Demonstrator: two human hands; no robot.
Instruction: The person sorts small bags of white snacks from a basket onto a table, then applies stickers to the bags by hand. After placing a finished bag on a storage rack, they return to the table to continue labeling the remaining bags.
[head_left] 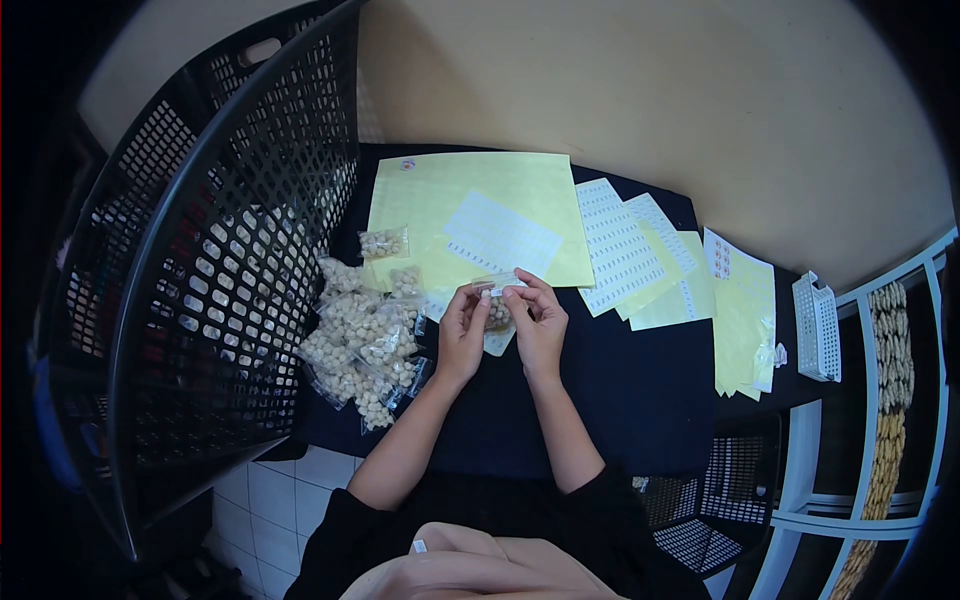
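Both hands meet over the dark table [640,390] and hold one small clear bag of pale beads [498,312] between them. My left hand [462,330] grips its left side, my right hand [540,318] pinches its top edge, where a white label strip shows. A pile of several filled small bags [365,335] lies just left of my left hand. Two more filled bags [384,242] rest on the big yellow sheet [440,200] behind the hands. A white label sheet [500,235] lies on that yellow sheet.
A large black mesh basket [210,250] stands tilted at the left. White label sheets [620,245] and yellow backing sheets [745,320] spread to the right. A small white basket [818,325] and a white shelf [880,400] with bead strings are at the far right.
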